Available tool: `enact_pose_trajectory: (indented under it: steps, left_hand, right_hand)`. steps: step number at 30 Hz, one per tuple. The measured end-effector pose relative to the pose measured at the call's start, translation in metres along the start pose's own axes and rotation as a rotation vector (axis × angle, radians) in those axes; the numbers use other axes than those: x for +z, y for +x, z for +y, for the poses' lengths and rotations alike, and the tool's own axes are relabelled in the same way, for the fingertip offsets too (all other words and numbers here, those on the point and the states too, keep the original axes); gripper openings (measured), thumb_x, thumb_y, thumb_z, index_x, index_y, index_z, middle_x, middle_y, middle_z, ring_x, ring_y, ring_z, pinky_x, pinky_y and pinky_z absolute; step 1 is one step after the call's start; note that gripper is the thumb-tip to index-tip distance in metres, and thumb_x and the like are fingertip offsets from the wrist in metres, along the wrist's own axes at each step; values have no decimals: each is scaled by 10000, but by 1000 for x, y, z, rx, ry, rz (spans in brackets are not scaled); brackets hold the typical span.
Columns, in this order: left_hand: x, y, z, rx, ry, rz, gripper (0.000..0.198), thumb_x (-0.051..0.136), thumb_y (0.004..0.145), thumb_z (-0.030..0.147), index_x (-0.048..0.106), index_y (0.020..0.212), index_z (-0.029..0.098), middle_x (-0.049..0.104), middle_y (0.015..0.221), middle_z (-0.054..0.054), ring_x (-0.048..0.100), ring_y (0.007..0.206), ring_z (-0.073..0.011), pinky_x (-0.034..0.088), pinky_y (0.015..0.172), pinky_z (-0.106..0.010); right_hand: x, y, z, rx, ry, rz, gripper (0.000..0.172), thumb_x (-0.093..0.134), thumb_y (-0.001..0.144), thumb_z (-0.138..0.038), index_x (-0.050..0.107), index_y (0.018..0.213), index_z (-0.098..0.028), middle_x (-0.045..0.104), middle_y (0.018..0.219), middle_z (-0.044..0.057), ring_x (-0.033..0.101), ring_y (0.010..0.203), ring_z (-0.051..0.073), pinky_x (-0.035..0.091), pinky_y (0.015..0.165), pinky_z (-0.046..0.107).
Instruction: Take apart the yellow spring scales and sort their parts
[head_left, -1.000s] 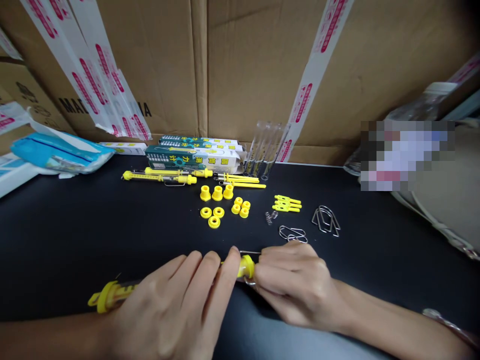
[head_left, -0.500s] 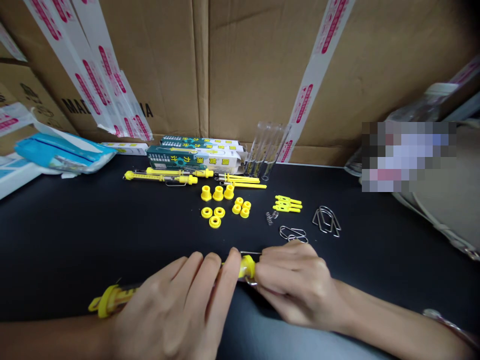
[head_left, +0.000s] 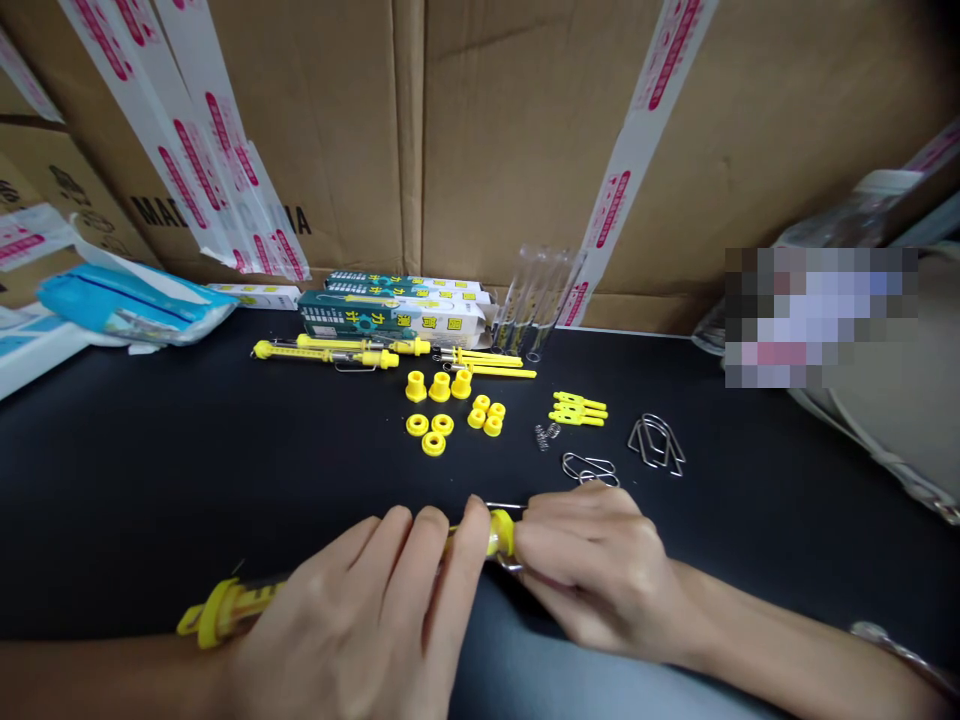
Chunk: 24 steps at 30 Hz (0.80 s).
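A tubular spring scale [head_left: 501, 535], clear with yellow ends, lies slantwise low in the head view. My left hand [head_left: 367, 600] is wrapped over its tube, so the middle is hidden; a yellow cap with a tab [head_left: 216, 612] sticks out at the left. My right hand [head_left: 592, 565] is closed around the scale's right end, with its fingertips out of sight. Between the hands show a yellow collar and parts of a metal wire hook [head_left: 504, 505]. Just beyond the right hand lie metal wire hooks [head_left: 589, 467].
Yellow caps [head_left: 440, 388], rings [head_left: 433, 443], small bushings [head_left: 486, 415], slim yellow pieces [head_left: 579, 410], springs [head_left: 546, 436] and more hooks [head_left: 656, 445] lie beyond. Assembled scales [head_left: 326, 355], cartons [head_left: 394, 318] and clear tubes [head_left: 536, 300] stand or lie behind, before a cardboard wall [head_left: 495, 130].
The whole view shifts slightly, moving everything a little to the right in the picture. Both hands keep nearly the same hold on the spring scale.
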<state>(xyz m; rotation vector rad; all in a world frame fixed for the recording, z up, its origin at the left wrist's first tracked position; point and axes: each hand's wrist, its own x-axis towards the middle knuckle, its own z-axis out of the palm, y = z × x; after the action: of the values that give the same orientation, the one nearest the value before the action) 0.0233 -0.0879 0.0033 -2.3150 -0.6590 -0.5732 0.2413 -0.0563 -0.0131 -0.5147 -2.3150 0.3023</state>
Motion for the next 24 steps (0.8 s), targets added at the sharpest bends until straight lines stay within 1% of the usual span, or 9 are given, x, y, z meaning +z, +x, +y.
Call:
enact_pose_trajectory:
  steps: [2,5,8,10,14,17,24]
  left_hand:
    - [-1,2,0,32,14,-11,350,414,897,42,614,1170,-47,771,874,-147,735,709,-236,564,618,-342]
    - [-6,7,-1,65,21,-38,321,433,885,33,652,1108,-37,784,822,-129,743,652,-222,570,562,-311]
    - [-9,10,-1,56,26,-44,309,451,871,31,664,1086,-29,788,818,-127,749,649,-224,576,537,-301]
    - [-9,11,1,49,15,-75,313,461,850,16,665,1083,-28,785,805,-125,749,643,-225,574,515,-293]
    - [-9,10,4,1,-13,-103,343,430,833,-12,663,1084,-27,767,731,-110,733,585,-221,554,457,-282]
    - [-7,9,5,-17,-13,-85,334,414,855,-10,662,1077,-27,765,725,-110,732,579,-223,561,466,-289]
    - [-3,5,7,-12,7,-55,320,416,887,9,657,1096,-20,773,763,-99,734,616,-220,560,554,-313]
  right_hand:
    - [0,1,0,16,12,-2,368,433,820,28,251,652,-243,324,554,-55,276,490,122,234,479,282]
    - [0,1,0,39,41,-18,371,429,821,28,226,673,-245,304,568,-57,270,499,120,239,481,277]
    - [0,1,0,56,72,-38,377,427,824,28,200,700,-247,278,591,-57,261,510,119,232,485,275]
    - [-1,2,0,63,89,-55,391,437,836,17,179,711,-248,258,603,-58,254,511,115,224,485,273]
    - [-3,6,-1,111,169,-126,410,510,879,-73,184,705,-250,259,596,-69,257,501,107,225,493,276]
    - [-5,7,-1,130,206,-163,399,514,894,-111,199,694,-252,271,592,-70,266,501,109,227,495,280]
    - [-3,4,1,119,226,-144,381,512,916,-107,237,692,-246,289,608,-63,293,513,108,251,499,271]
